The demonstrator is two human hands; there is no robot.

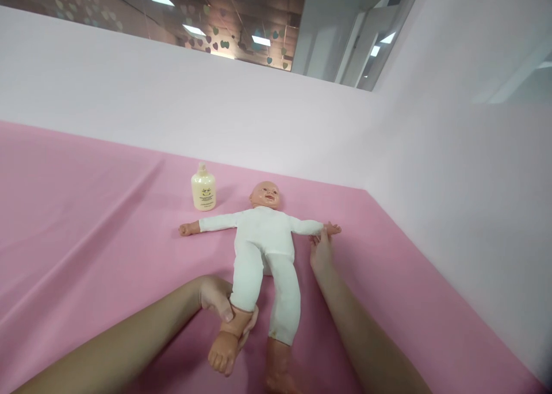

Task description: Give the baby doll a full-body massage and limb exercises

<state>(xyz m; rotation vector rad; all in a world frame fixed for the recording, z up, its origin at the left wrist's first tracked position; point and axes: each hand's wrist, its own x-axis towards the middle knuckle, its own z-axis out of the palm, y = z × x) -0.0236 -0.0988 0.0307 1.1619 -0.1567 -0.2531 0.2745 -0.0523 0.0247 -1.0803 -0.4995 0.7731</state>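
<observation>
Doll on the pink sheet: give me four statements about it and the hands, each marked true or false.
1. The doll lies face up on the pink sheet. True.
2. The left hand grips the doll's ankle. True.
3. The right hand holds the bottle. False: it touches the doll's hand; the bottle stands alone beside the head.
4. The doll wears a blue suit. False: it is white.

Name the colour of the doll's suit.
White, on the doll in the head view.
</observation>
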